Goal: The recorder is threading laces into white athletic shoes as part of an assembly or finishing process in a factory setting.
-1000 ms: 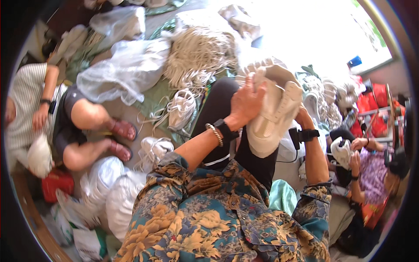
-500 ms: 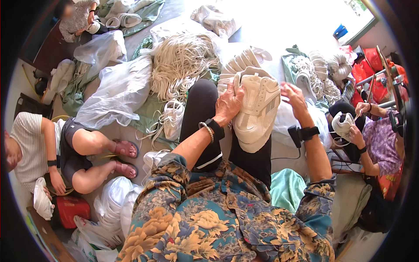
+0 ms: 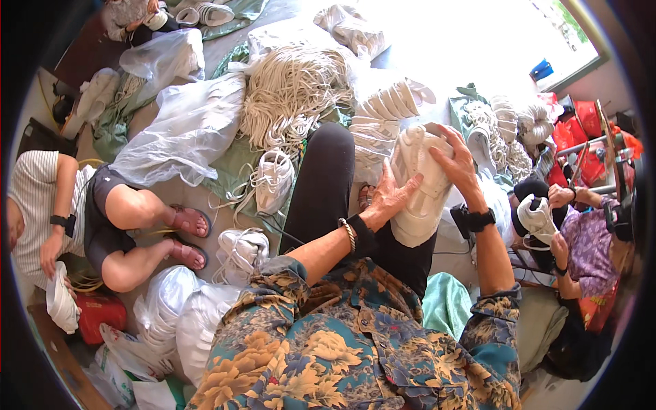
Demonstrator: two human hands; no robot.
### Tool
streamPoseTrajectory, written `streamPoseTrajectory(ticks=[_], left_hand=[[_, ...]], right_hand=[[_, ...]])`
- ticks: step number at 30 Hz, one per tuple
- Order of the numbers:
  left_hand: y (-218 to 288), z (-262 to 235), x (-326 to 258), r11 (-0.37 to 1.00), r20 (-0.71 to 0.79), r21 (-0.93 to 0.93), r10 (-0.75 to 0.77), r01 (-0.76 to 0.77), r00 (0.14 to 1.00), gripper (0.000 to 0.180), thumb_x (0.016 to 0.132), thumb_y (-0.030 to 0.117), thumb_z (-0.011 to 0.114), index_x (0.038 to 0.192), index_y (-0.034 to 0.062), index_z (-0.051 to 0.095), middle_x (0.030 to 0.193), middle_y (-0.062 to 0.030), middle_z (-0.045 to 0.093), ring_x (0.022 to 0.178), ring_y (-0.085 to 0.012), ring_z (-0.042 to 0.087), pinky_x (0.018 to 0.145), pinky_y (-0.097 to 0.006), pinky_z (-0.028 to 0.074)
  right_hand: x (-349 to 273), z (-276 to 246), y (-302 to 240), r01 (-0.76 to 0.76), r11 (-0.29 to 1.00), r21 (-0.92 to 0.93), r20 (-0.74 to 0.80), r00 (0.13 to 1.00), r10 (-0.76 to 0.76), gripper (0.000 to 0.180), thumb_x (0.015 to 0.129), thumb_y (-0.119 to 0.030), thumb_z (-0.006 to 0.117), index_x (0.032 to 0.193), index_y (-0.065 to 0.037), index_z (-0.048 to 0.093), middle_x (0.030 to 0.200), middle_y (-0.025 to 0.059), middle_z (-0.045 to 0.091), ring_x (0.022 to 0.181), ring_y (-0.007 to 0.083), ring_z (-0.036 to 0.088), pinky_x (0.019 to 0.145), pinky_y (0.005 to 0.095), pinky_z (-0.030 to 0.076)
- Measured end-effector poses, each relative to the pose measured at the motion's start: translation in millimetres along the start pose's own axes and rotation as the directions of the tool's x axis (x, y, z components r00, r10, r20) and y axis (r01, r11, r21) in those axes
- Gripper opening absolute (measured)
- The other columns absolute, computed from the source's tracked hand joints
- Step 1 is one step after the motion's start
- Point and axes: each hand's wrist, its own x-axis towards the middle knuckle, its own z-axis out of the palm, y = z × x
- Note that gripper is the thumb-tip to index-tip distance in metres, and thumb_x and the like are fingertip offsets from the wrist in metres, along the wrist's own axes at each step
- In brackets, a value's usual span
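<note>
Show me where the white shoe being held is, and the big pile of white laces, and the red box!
white shoe (image 3: 418, 179), head view, on its side panel between the two hands.
pile of white laces (image 3: 294, 92), head view, on the middle of the heap.
red box (image 3: 101, 316), head view, on its front face.

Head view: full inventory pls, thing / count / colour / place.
sneaker: 1, white, held over the lap
laced sneakers: 2, white, floor left of the knee
lace pile: 1, cream, floor ahead
stacked shoes: 1 row, white, right of the laces
plastic bags: several, clear or white, floor left
box: 1, red, lower left
seated co-workers: 2, left and right edges
left hand: 1, on the sneaker's side
right hand: 1, on the sneaker's top
</note>
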Motion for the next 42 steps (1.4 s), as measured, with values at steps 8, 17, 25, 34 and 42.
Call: streamPoseTrajectory(ticks=[8, 17, 25, 34, 42], left_hand=[[35.0, 18.7, -2.3, 0.893, -0.085, 0.445, -0.033, 0.068, 0.996, 0.09, 0.063, 0.036, 0.07, 0.13, -0.0061, 0.027, 0.117, -0.0283, 0.043, 0.112, -0.0412, 0.04, 0.098, -0.045, 0.032], [45.9, 36.2, -4.1, 0.703, -0.111, 0.709, 0.186, -0.054, 0.976, 0.086, 0.064, 0.034, 0.071, 0.128, -0.0049, 0.029, 0.109, -0.0249, 0.043, 0.105, -0.0375, 0.042, 0.093, -0.044, 0.034], [36.4, 27.7, -8.1, 0.723, -0.141, 0.69, 0.173, -0.029, 0.975, 0.091, 0.063, 0.038, 0.076, 0.13, -0.0031, 0.03, 0.109, -0.024, 0.044, 0.105, -0.0372, 0.041, 0.093, -0.044, 0.034], [9.2, -14.0, -25.2, 0.929, -0.164, 0.368, 0.014, 0.048, 0.986, 0.086, 0.068, 0.039, 0.074, 0.129, -0.0037, 0.032, 0.115, -0.0234, 0.046, 0.112, -0.034, 0.043, 0.096, -0.04, 0.036], [1.4, -33.7, -55.0, 0.992, 0.026, -0.063, -0.107, 0.108, 0.994, 0.07, 0.082, 0.036, 0.065, 0.131, -0.0007, 0.032, 0.123, -0.0117, 0.048, 0.112, -0.0176, 0.047, 0.096, -0.03, 0.036]], right_hand=[[-1.9, -25.9, -6.6, -0.115, 0.986, -0.122, 0.149, 0.98, 0.132, 0.072, 0.071, -0.02, 0.071, 0.132, -0.003, 0.038, 0.125, 0.0174, 0.045, 0.116, 0.0271, 0.046, 0.097, 0.034, 0.039], [-22.7, -38.2, 5.1, -0.353, 0.892, 0.282, 0.255, 0.924, 0.285, 0.083, 0.077, -0.024, 0.068, 0.141, -0.003, 0.019, 0.139, 0.0158, 0.034, 0.126, 0.0241, 0.035, 0.106, 0.0334, 0.025], [-7.2, -7.4, 17.1, -0.257, 0.966, -0.036, 0.127, 0.957, 0.26, 0.089, 0.068, -0.025, 0.07, 0.139, 0.0, 0.023, 0.137, 0.0182, 0.036, 0.124, 0.0254, 0.038, 0.101, 0.033, 0.033], [1.7, 34.2, -21.7, -0.081, 0.895, -0.439, 0.04, 0.993, 0.11, 0.078, 0.064, -0.027, 0.07, 0.132, -0.009, 0.037, 0.13, 0.0151, 0.041, 0.119, 0.0339, 0.039, 0.091, 0.054, 0.033], [10.0, 63.4, -49.8, 0.095, 0.859, -0.503, 0.078, 0.995, -0.065, 0.077, 0.063, -0.035, 0.07, 0.131, -0.011, 0.04, 0.133, 0.0102, 0.041, 0.12, 0.0295, 0.039, 0.093, 0.0477, 0.029]])
